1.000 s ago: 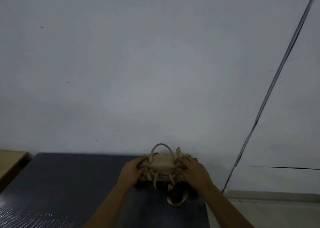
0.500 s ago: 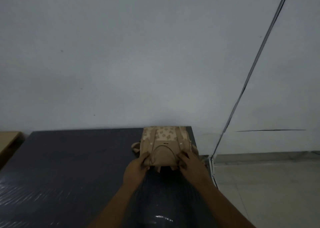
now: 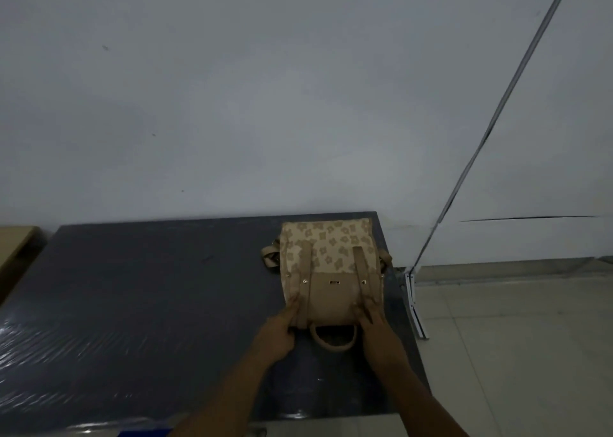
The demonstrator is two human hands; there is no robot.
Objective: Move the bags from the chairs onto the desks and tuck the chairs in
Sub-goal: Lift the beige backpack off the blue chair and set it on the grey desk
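Our left hand [image 3: 277, 332] and right hand [image 3: 376, 328], fingers curled, pinch near corners of tan bag [image 3: 330, 264]. Loop handle [image 3: 333, 337] lies between hands. Bag flat on dark surface [image 3: 149, 304], just beyond fingertips, toward far right corner by wall [image 3: 265, 88].

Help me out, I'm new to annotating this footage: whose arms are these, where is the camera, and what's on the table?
There is no machine here. The camera sits on a person's head, looking forward and down, so the two bare arms reaching in from the bottom are the wearer's own. A tan backpack with a flower print lies flat on a dark desk, near its far right corner, by a plain wall. Its loop handle points toward the person. The left hand and right hand rest their fingers on the bag's near corners; neither clearly grips it.
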